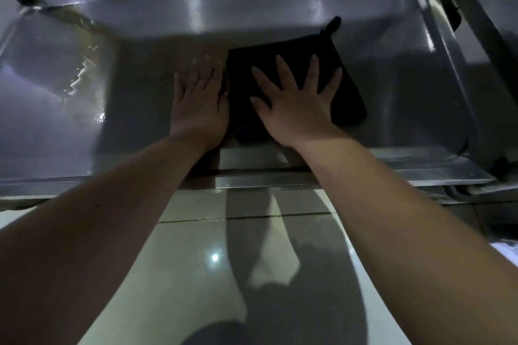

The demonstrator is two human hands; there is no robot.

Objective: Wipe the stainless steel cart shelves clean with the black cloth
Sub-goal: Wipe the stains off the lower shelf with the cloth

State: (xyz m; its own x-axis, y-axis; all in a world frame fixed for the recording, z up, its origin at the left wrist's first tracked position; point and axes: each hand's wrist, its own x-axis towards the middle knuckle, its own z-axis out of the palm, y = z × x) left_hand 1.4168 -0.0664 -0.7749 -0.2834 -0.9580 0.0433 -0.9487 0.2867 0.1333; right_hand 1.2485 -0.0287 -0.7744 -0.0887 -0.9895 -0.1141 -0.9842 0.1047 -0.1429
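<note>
Black cloth (246, 75) — partly under right hand (297, 105)

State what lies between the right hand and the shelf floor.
The black cloth, pressed flat under the right hand on the steel shelf, as the head view shows.

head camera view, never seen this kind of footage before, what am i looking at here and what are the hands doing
No machine here: a person wears one wide-angle camera on the head, looking down, so you see their own bare arms. Under them is a shiny stainless steel cart shelf with a raised rim, above a glossy tiled floor. A folded black cloth lies on the shelf. The right hand lies spread flat on it, pressing, not gripping. The left hand lies flat on the bare steel just beside the cloth's left edge. Neither hand grips anything.
</note>
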